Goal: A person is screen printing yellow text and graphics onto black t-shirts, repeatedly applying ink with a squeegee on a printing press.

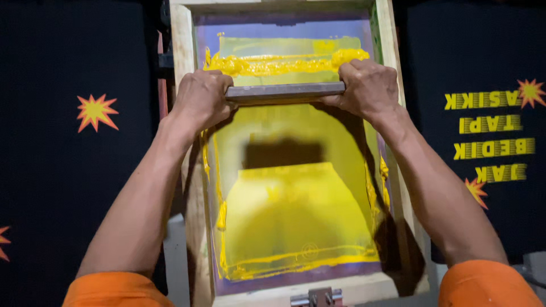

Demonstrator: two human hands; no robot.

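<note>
Both my hands grip a grey squeegee (pixel 284 91) held crosswise near the far end of a wooden-framed printing screen (pixel 181 51). My left hand (pixel 200 98) closes on its left end, my right hand (pixel 368 86) on its right end. Just beyond the squeegee lies a thick ridge of yellow ink (pixel 273 63). The mesh (pixel 296 216) toward me is coated in a thin yellow film, with a darker rectangular patch in the middle. My sleeves are orange.
A black fabric (pixel 68 170) with orange-yellow starburst prints lies to the left. Another black fabric (pixel 489 187) with yellow lettering and starbursts lies to the right. A metal clamp (pixel 317 297) sits at the frame's near edge.
</note>
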